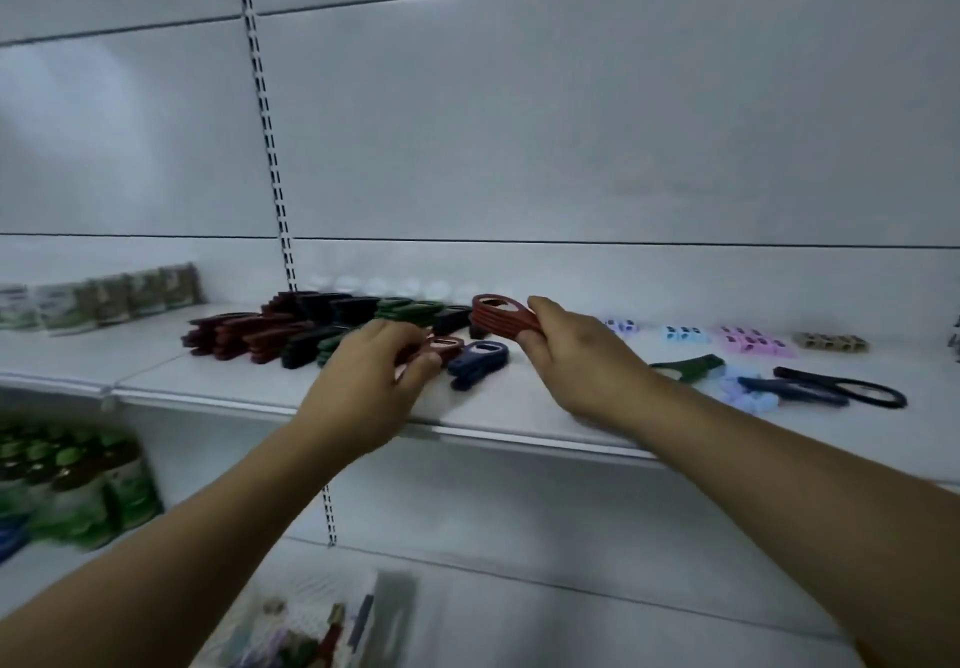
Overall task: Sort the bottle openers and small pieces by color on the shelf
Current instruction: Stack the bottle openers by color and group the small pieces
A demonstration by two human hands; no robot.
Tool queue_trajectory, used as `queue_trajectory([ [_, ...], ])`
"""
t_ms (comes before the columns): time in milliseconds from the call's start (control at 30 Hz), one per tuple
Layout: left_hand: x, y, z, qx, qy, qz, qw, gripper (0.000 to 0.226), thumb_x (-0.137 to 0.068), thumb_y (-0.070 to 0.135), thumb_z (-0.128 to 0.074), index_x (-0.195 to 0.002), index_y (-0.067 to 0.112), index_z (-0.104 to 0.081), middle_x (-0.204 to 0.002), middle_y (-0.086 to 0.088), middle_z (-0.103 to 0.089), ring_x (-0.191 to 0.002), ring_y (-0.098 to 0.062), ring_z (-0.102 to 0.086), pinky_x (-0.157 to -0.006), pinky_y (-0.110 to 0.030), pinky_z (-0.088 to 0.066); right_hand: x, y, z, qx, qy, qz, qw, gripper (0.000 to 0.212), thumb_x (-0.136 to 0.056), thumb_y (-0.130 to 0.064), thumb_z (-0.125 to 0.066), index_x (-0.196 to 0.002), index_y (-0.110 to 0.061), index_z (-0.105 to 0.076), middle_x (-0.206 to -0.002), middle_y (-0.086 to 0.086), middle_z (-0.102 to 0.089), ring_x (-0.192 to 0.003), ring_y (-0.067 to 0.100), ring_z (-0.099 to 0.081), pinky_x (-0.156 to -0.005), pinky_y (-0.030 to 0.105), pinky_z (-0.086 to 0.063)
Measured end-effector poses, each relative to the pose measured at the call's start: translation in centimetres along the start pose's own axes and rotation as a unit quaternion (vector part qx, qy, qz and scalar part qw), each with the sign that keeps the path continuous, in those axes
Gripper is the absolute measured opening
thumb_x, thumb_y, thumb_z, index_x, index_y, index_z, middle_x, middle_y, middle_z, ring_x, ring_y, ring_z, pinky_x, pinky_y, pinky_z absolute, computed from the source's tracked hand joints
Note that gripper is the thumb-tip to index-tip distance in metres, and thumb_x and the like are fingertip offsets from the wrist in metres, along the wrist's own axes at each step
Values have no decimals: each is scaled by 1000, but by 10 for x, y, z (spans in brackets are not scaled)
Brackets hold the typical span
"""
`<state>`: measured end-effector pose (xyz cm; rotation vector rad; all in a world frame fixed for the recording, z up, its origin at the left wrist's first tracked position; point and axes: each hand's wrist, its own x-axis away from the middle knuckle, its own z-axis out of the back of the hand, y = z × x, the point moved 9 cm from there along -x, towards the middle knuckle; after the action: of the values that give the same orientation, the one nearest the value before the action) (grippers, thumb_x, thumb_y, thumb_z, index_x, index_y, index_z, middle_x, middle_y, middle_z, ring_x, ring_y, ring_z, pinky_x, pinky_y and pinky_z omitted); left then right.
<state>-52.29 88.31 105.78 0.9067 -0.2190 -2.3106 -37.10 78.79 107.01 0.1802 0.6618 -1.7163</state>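
Observation:
My right hand [574,350] grips a stack of red bottle openers [501,316] lifted above the white shelf [498,407]. My left hand [376,371] has its fingers curled round another red opener [441,348] lying on the shelf. A blue opener [478,362] lies just right of it. Behind them sit rows of red openers [244,337], black openers [332,311] and green openers [402,309]. To the right lie a green opener [688,367], a dark blue opener [789,389] and a black opener [852,387].
Small pieces stand in groups at the shelf's back right: purple [621,327], light blue [685,335], pink [756,342], tan [831,341]; loose pale blue pieces [743,392] lie near the front. Green packets [98,298] stand at left, bottles [67,485] on the lower shelf.

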Motion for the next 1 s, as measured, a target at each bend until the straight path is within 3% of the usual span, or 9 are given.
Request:
queue_trajectory([
  [100, 14, -56, 7, -95, -51, -25, 994, 64, -85, 65, -30, -119, 20, -61, -116, 2, -57, -108, -21, -51, -89, -35, -42, -16, -30, -23, 12, -8, -43, 999, 39, -103, -33, -35, -133, -9, -39, -110, 15, -59, -99, 31, -54, -85, 39, -45],
  [167, 14, -82, 4, -121, -78, -57, 988, 75, -80, 68, -15, -114, 22, -63, -112, 3, -60, -105, -22, -54, -87, -36, -42, -26, -47, -33, 31, 0, -61, 998, 40, -103, -32, -34, -136, -10, -37, -108, 17, -60, -97, 32, -55, -84, 40, -47],
  [300, 13, -95, 1, -123, -82, -103, 984, 73, -82, 67, -13, -113, 24, -63, -110, 5, -59, -105, -22, -53, -87, -35, -38, -45, -68, -49, 133, 21, -67, 989, 35, -102, -26, -34, -131, -8, -43, -103, 18, -62, -90, 35, -56, -74, 39, -47],
  [467, 14, -92, 0, -129, -83, -119, 981, 78, -77, 69, -2, -113, 27, -58, -113, 8, -54, -111, -18, -47, -89, -34, -33, -60, -79, -57, 254, 25, -83, 963, 19, -96, -13, -44, -113, -6, -48, -82, 9, -53, -69, 27, -42, -49, 31, -22],
  [733, 6, -92, -1, -143, -89, -144, 975, 79, -72, 73, 1, -111, 30, -54, -105, 11, -49, -106, -15, -42, -87, -31, -30, -66, -71, -63, 259, -5, -152, 954, 19, -96, -17, -42, -109, -7, -51, -100, 12, -62, -74, 27, -41, -60, 31, -27],
  [1000, 7, -94, -2, -134, -61, -156, 977, 73, -77, 70, -4, -105, 28, -57, -101, 9, -52, -102, -18, -46, -84, -34, -32, -72, -69, -69, 249, 0, -161, 955, 30, -96, -36, -40, -106, -13, -56, -95, 7, -61, -77, 25, -46, -64, 31, -34],
])
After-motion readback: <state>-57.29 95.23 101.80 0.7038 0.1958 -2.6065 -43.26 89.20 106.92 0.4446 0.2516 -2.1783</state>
